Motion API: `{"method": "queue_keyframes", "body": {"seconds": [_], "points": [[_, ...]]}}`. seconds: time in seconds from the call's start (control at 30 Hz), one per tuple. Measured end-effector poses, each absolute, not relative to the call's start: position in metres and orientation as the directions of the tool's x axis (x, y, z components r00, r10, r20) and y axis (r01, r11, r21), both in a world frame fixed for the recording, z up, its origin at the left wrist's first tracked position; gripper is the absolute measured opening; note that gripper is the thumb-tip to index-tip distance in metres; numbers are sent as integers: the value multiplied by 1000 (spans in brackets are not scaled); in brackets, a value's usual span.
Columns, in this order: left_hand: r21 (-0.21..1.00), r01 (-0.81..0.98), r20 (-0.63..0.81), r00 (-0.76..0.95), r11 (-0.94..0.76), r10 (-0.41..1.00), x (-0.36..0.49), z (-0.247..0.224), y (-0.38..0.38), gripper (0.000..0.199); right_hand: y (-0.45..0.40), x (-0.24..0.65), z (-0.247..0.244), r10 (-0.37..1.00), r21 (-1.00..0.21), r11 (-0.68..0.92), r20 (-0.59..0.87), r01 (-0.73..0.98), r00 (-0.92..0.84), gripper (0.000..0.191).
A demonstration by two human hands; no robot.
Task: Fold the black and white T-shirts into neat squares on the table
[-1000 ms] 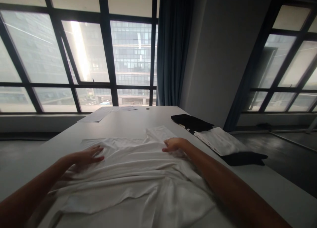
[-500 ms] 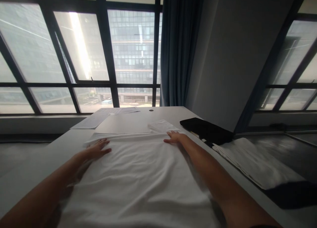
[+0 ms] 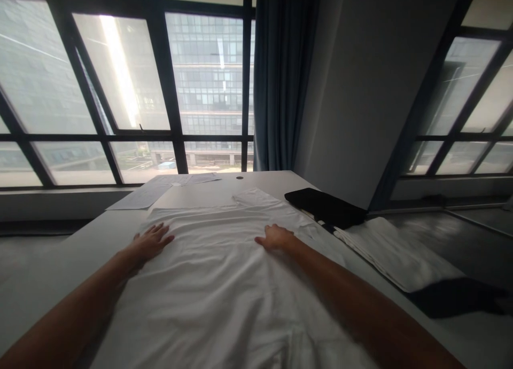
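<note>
A white cloth garment point(image 3: 208, 289), probably a shirt, lies spread and wrinkled over the table in front of me. A sleeve-like flap point(image 3: 256, 196) sticks out from its far edge. My left hand point(image 3: 151, 241) rests on the garment's left side, palm down with the fingers apart. On the right side of the cloth lies my right hand point(image 3: 276, 237), its thumb pointing inward and its fingers slightly bent. Both hands press on the fabric from above and seem to pinch nothing. The near end of the garment runs out of view.
Papers point(image 3: 140, 194) lie at the table's point(image 3: 192, 191) far left. Along the right edge sit a black folded item point(image 3: 326, 206) and a stack of folded white cloth point(image 3: 395, 251) with a dark piece by it. Windows and a blue curtain point(image 3: 280, 80) stand beyond.
Both hands have slid slightly towards me on the cloth, and the right one has moved inward with its fingers more bent. More fabric shows spread out at the right. The view has shifted slightly.
</note>
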State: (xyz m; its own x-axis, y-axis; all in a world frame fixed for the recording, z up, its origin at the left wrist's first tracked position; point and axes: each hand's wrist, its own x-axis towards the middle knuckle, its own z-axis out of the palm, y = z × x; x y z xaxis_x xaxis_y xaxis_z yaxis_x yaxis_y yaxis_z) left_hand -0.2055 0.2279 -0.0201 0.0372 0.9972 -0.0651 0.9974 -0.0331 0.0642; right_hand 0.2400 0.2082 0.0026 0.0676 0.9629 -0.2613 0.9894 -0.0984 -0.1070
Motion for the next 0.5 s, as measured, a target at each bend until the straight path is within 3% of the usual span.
{"method": "queue_keyframes", "body": {"seconds": [0.17, 0.3, 0.5], "points": [[2, 999, -54, 52, -52, 997, -205, -19, 178, 70, 190, 273, -8, 982, -158, 35, -178, 987, -63, 80], [41, 996, -61, 87, -84, 994, -195, -22, 139, 69, 176, 281, -9, 995, -120, 79, -47, 990, -85, 69], [34, 989, 98, 143, -147, 985, -219, -29, 105, 66, 109, 289, -3, 955, -135, 293, 76, 947, -285, 52]]}}
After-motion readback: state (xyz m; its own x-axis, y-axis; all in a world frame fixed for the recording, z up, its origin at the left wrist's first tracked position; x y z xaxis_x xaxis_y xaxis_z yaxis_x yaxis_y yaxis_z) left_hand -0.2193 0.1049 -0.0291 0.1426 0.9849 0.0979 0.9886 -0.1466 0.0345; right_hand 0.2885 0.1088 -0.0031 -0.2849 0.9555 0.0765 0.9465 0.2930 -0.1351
